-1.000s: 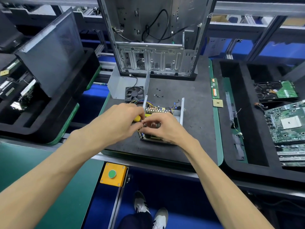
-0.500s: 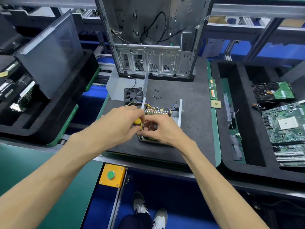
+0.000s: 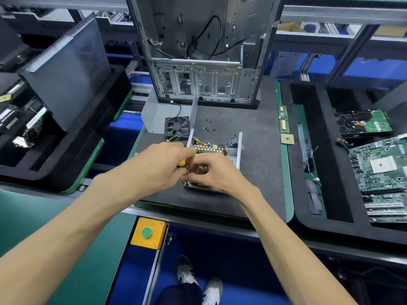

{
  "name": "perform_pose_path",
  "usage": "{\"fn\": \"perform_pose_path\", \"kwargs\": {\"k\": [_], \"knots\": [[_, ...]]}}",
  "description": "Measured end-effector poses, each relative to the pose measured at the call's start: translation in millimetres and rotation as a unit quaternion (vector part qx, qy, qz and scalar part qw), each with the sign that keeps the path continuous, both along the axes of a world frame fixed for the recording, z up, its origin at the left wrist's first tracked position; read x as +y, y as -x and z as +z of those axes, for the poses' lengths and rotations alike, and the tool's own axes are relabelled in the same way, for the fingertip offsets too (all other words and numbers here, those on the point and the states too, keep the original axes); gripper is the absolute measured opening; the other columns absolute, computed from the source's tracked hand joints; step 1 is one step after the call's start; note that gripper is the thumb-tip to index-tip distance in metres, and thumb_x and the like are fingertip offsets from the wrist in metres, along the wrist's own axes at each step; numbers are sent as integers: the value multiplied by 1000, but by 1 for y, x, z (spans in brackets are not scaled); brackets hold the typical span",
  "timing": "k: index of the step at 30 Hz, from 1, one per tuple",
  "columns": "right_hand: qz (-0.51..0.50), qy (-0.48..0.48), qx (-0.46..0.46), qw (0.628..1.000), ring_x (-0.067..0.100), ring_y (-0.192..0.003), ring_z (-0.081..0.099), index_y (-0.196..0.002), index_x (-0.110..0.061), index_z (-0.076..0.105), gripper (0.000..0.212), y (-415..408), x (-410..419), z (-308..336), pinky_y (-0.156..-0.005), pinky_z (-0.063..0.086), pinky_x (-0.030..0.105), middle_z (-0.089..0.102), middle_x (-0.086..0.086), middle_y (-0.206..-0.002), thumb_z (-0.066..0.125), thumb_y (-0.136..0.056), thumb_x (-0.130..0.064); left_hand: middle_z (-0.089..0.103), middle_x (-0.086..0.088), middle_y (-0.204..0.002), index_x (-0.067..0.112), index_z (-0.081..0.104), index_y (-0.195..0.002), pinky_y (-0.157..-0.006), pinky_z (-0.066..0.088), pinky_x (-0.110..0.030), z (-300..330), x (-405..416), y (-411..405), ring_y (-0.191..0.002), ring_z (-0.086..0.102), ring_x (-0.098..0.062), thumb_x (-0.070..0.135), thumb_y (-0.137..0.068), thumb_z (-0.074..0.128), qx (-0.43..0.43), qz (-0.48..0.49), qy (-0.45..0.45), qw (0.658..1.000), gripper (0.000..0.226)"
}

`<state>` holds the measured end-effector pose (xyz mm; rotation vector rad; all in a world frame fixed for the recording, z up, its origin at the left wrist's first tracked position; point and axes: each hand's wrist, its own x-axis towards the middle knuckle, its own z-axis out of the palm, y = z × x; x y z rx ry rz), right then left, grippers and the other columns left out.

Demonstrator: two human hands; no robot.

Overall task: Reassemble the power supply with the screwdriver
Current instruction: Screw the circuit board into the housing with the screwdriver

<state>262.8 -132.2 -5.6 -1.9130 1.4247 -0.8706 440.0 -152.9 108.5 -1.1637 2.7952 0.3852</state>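
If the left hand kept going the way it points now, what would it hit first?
Likely the right hand, whose fingers sit just ahead of the left hand and its yellow-handled screwdriver, over the open power supply. Depth between the fingertips is unclear.

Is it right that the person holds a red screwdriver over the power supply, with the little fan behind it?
Not quite. The head view shows the screwdriver handle is yellow, not red. The left hand grips it over the power supply, and the fan does sit behind it.
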Motion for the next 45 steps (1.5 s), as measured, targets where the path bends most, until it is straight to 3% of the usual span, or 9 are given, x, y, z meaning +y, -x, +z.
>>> {"fn": "perform_pose_path", "kwargs": {"k": [6, 15, 24, 28, 30, 32, 36, 40, 45], "knots": [[-10, -3, 1, 1000, 8, -73, 59, -90, -36, 73, 24, 1, 0, -1, -65, 49, 28, 69, -16, -78, 73, -77, -57, 57, 6, -75, 26, 49, -93, -69, 53, -41, -7, 4, 1, -72, 58, -24, 56, -92, 61, 14, 84, 37, 996, 32], [0, 6, -15, 1000, 5, -69, 56, -101, -42, 77, 28, 0, 0, 0, -62, 43, 28, 65, -21, -73, 72, -78, -57, 65, 4, -97, 26, 57, -106, -76, 46, -35, -1, -5, -4, -90, 57, -22, 27, -97, 62, -34, 8, 13, 999, 10], [28, 28, 22, 999, 11, -66, 54, -92, -38, 75, 17, 0, 5, 8, -62, 39, 23, 61, -17, -69, 67, -83, -50, 69, 2, -99, 24, 57, -103, -78, 51, -39, -20, 2, -2, -92, 63, -25, 38, -99, 57, 9, 45, 32, 998, 15], [13, 40, 46, 998, 3, -62, 50, -78, -37, 56, 11, -1, 11, 13, -60, 33, 12, 54, -22, -63, 63, -81, -45, 64, 6, -106, 25, 54, -104, -76, 47, -34, -17, 3, 3, -99, 63, -20, 39, -100, 53, -17, 0, 28, 999, 14], [14, 52, 45, 998, 6, -64, 47, -80, -37, 50, 17, -3, 15, 14, -61, 40, 22, 54, -17, -67, 66, -86, -35, 63, 9, -105, 26, 53, -106, -79, 51, -37, -11, 2, 4, -100, 63, -18, 42, -101, 50, -40, -14, 38, 998, 17], [7, 48, 5, 999, 9, -66, 46, -86, -30, 53, 8, -5, 17, 16, -60, 46, 35, 55, -14, -73, 61, -88, -31, 65, 12, -99, 30, 56, -109, -78, 53, -37, 2, -3, 5, -94, 64, -15, 53, -97, 46, -17, -17, 47, 999, 28], [-82, 44, -90, 992, 14, -66, 52, -86, -35, 51, 7, -5, 17, 26, -63, 47, 32, 57, -12, -71, 57, -88, -37, 69, 18, -77, 39, 59, -103, -69, 53, -32, 28, -24, 14, -73, 62, 1, 75, -84, 40, 158, 47, -17, 986, 45], [-236, -4, -364, 901, 16, -68, 58, -95, -21, 57, 9, 7, 6, 35, -67, 53, 34, 61, -11, -77, 58, -88, -16, 72, 11, -80, 30, 69, -94, -79, 56, -41, 16, -74, 31, -78, 68, -12, 30, -95, 64, 256, 118, -79, 956, 5], [-402, -46, -583, 705, 14, -52, 43, -81, -16, 54, 11, 42, -27, 33, -46, 36, 22, 49, -3, -62, 54, -92, -13, 70, 4, -90, 20, 70, -99, -87, 54, -39, -26, -135, 59, -87, 64, -17, 11, -94, 65, 174, 98, -82, 976, 11]]}}
